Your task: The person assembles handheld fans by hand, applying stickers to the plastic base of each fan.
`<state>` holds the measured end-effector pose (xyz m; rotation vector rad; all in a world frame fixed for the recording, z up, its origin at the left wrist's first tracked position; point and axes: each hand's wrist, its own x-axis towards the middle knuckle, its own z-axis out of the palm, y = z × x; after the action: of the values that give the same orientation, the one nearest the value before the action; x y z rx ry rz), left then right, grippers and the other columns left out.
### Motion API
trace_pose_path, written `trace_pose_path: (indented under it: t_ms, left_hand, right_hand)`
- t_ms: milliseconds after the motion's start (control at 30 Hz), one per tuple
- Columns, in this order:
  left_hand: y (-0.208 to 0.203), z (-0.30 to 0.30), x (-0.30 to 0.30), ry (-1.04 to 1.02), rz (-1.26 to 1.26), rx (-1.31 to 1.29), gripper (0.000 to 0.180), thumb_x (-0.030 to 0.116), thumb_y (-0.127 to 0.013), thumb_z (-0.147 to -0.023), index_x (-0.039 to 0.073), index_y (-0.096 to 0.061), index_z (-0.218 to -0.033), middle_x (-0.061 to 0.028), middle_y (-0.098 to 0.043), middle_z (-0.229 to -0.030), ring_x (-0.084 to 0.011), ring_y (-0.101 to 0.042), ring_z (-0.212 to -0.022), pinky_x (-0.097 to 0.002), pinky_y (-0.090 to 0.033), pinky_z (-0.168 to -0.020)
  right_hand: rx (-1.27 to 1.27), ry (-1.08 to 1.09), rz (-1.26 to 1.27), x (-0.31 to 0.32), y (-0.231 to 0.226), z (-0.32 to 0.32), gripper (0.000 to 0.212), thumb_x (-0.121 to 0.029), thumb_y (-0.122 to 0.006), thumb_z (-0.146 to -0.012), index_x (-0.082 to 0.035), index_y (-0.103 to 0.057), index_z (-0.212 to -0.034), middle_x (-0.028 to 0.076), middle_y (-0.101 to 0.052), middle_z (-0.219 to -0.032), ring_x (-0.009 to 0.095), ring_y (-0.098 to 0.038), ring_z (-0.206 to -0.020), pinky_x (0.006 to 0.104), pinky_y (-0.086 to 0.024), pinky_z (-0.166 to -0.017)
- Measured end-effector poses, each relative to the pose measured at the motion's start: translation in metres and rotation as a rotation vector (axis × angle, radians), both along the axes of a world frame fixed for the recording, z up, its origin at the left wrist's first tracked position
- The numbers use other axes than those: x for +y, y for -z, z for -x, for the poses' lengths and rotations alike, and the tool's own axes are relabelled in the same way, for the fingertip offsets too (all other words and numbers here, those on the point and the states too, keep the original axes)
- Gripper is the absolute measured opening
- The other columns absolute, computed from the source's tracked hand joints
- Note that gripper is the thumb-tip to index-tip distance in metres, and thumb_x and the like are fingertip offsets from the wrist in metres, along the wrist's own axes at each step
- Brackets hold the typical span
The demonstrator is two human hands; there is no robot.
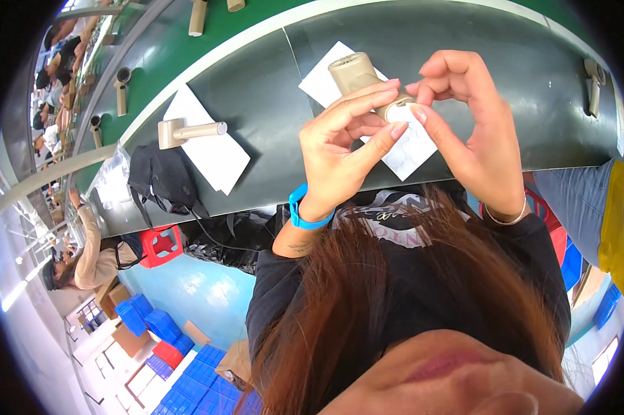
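A beige hair dryer [354, 74] is tilted in front of me above the dark table, its round vented end pointing away. My left hand [341, 146], with a blue band on the wrist, is closed around its near part. My right hand [479, 121] is curled at the near end. Its thumb and forefinger touch the rim there, beside a small white round face [399, 113]. Whether that white piece is a cap or a sticker cannot be made out. Beneath lies a white sheet [407, 155]. My left fingers partly hide the dryer's middle.
To the left, another beige hair dryer [187, 131] lies on a white sheet [222, 162]. A black bag [161, 181] and clear plastic [113, 178] sit at the table's left. More dryers stand along the green belt [153, 66]; one [594, 90] lies far right. People sit nearby.
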<state>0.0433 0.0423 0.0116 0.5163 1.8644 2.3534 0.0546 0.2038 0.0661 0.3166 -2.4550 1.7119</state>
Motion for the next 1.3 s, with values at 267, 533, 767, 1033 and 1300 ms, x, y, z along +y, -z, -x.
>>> trace_pose_path:
  t_ms: [267, 533, 767, 1033, 1300]
  left_hand:
    - [0.004, -0.004, 0.008, -0.023, -0.005, -0.018, 0.036, -0.011, -0.067, -0.073, -0.004, -0.061, -0.108, -0.0171, -0.057, -0.117, -0.0154, -0.062, -0.088, -0.0257, -0.055, -0.075]
    - [-0.003, 0.002, -0.010, -0.066, -0.020, -0.033, 0.026, -0.009, -0.060, -0.078, -0.004, -0.057, -0.104, -0.0183, -0.056, -0.118, -0.0128, -0.062, -0.079, -0.0253, -0.053, -0.068]
    - [-0.013, 0.026, -0.027, -0.039, 0.100, 0.011, 0.021, -0.002, -0.067, -0.076, -0.001, -0.058, -0.095, -0.0090, -0.062, -0.100, -0.0027, -0.053, -0.063, -0.0158, -0.043, -0.053]
    - [-0.005, 0.161, -0.054, -0.447, 0.441, 0.289, 0.022, 0.024, -0.065, -0.084, 0.002, -0.062, -0.086, 0.0004, -0.060, -0.065, -0.0026, -0.045, -0.048, -0.0192, -0.035, -0.042]
    - [0.080, 0.299, -0.175, -0.608, 1.491, 0.439, 0.030, 0.031, -0.059, -0.083, 0.008, -0.064, -0.103, -0.0254, -0.048, -0.123, -0.0429, -0.050, -0.108, -0.0494, -0.043, -0.088]
  right_hand:
    - [0.121, 0.070, -0.355, 0.003, -0.006, -0.006, 0.038, 0.002, -0.062, -0.077, -0.002, -0.047, -0.112, 0.007, -0.057, -0.082, 0.018, -0.060, -0.084, 0.0280, -0.045, -0.075]
    - [0.172, -0.004, -0.387, 0.028, 0.013, 0.021, 0.050, -0.006, -0.069, -0.071, -0.010, -0.051, -0.118, 0.006, -0.058, -0.110, 0.016, -0.056, -0.081, 0.0298, -0.045, -0.071]
    - [0.283, -0.460, -0.205, -0.024, 0.065, 0.071, 0.044, 0.006, -0.059, -0.070, -0.004, -0.054, -0.113, 0.012, -0.058, -0.111, 0.033, -0.059, -0.095, 0.0350, -0.048, -0.079]
    - [0.538, -0.288, -0.578, -0.032, 0.060, 0.189, 0.044, 0.013, -0.045, -0.069, -0.006, -0.053, -0.108, 0.016, -0.057, -0.107, 0.038, -0.056, -0.089, 0.0445, -0.046, -0.074]
    - [0.749, 0.027, -1.017, 0.010, 0.108, 0.327, 0.024, -0.007, -0.052, -0.075, -0.006, -0.056, -0.098, 0.018, -0.050, -0.108, 0.034, -0.050, -0.098, 0.0389, -0.042, -0.082]
